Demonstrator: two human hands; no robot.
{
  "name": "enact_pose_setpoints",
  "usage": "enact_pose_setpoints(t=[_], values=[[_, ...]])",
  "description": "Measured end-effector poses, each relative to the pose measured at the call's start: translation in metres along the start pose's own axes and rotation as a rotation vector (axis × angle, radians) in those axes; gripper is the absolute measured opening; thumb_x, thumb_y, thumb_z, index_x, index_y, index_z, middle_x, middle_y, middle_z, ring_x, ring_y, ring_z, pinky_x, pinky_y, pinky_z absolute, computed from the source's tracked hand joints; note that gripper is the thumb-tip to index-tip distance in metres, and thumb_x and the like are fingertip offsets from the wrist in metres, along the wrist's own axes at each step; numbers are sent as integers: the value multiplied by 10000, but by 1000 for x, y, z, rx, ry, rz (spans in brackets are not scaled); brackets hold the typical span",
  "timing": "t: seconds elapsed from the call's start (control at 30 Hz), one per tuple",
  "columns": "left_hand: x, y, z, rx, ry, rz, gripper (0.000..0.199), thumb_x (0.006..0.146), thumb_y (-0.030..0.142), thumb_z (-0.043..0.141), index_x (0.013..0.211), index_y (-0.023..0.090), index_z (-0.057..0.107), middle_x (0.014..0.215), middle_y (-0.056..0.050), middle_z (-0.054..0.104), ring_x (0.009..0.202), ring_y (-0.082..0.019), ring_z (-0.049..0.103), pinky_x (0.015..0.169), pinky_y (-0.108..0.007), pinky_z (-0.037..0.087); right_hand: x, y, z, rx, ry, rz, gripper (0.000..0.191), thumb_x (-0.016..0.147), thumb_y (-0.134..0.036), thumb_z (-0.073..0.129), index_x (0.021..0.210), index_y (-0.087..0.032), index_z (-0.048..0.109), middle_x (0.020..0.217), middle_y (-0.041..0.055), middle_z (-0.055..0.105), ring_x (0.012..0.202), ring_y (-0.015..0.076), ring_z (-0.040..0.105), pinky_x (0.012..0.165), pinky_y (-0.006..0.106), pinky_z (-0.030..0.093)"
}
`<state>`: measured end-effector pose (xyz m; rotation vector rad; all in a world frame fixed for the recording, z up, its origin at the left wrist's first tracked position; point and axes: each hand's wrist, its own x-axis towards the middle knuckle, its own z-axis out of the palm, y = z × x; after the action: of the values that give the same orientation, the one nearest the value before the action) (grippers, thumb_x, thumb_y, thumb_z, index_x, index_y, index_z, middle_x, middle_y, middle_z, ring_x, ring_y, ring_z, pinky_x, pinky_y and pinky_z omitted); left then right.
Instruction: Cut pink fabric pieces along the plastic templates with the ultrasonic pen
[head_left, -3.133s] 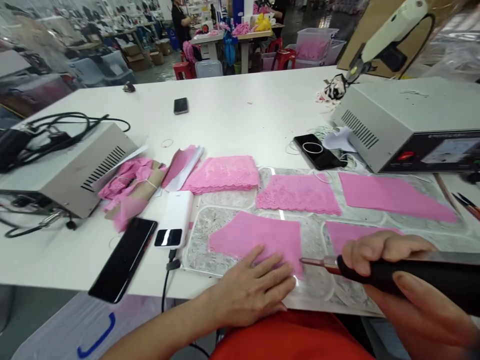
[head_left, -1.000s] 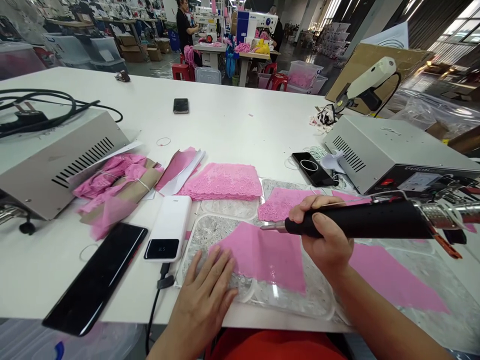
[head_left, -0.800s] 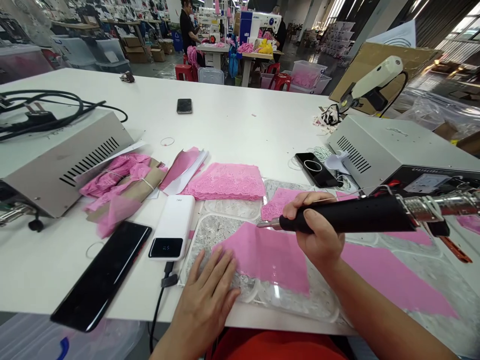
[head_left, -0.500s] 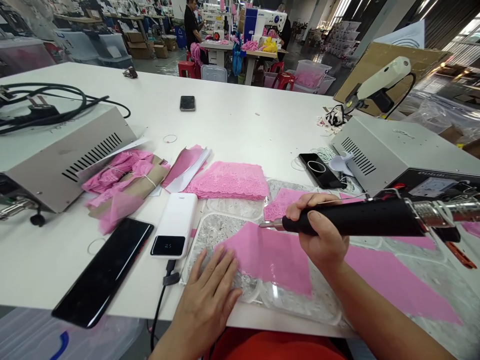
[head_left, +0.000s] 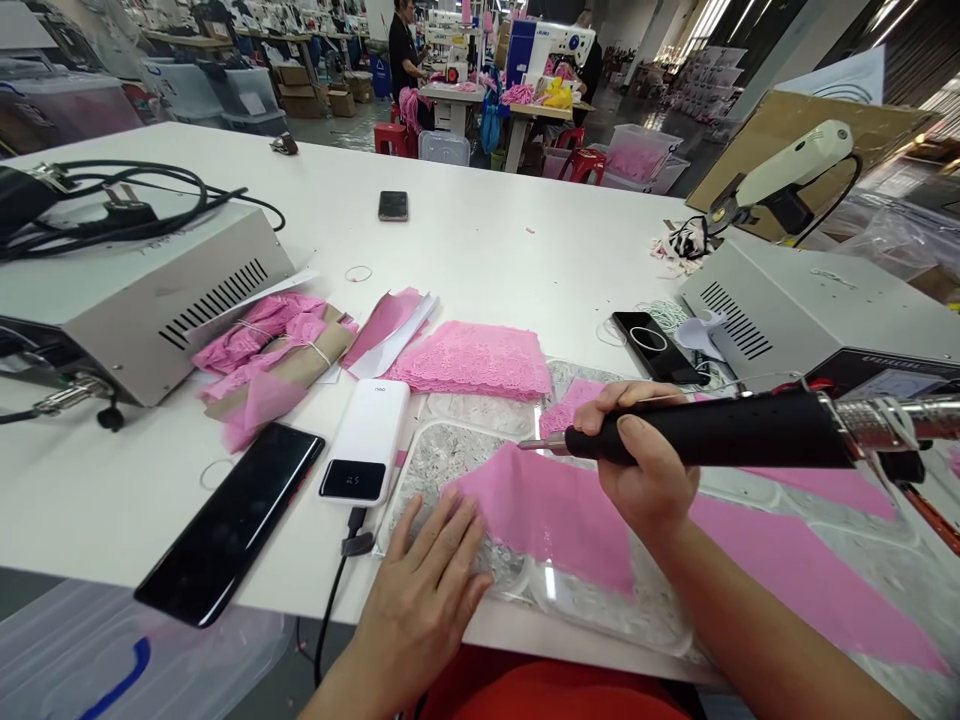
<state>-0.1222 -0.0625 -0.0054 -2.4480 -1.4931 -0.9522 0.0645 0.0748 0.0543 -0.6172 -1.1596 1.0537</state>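
Observation:
A pink fabric piece lies over clear plastic trays at the table's front. My left hand rests flat, fingers spread, with its fingertips on the fabric's left edge. Wrapped around a black corded tool with a thin metal tip is my right hand. The tip points left and meets the fabric's upper edge; whether it presses cannot be seen. Beyond the trays sits a stack of pink lace pieces. Another pink piece lies under and right of my right forearm.
At the left stand a grey machine box, a large black phone and a white power bank with a cable. Pink bundles lie behind. To the right are another grey box and a phone. A person works far back.
The view has swung slightly left, so the table things appear farther right. Both hands keep their holds, and the tool tip stays at the fabric's upper edge.

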Motion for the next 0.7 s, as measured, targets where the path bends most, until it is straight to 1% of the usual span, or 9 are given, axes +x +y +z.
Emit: enact_pose_setpoints(t=[0.17, 0.47, 0.7], values=[[-2, 1, 1, 15, 11, -15, 305, 947, 152, 508, 1230, 83, 598, 1265, -124, 644, 1305, -255, 497, 1175, -467, 261, 1, 4, 8, 14, -5, 21, 91, 731, -203, 622, 799, -222, 564, 769, -31, 563, 578, 106, 574, 591, 316, 505], [-1, 0, -1, 5, 5, -13, 299, 949, 146, 497, 1219, 82, 607, 1258, -121, 648, 1274, -259, 525, 1167, -470, 266, 2, 8, 8, 5, -18, 26, 84, 732, -190, 629, 760, -217, 555, 757, -32, 558, 579, 103, 570, 597, 314, 513], [-5, 1, -2, 19, 16, -25, 295, 945, 149, 504, 1212, 74, 604, 1247, -139, 651, 1280, -271, 523, 1161, -488, 282, -4, 4, 14, 42, -57, 39, 80, 747, -183, 603, 807, -225, 572, 783, -23, 552, 586, 105, 568, 580, 308, 507]])
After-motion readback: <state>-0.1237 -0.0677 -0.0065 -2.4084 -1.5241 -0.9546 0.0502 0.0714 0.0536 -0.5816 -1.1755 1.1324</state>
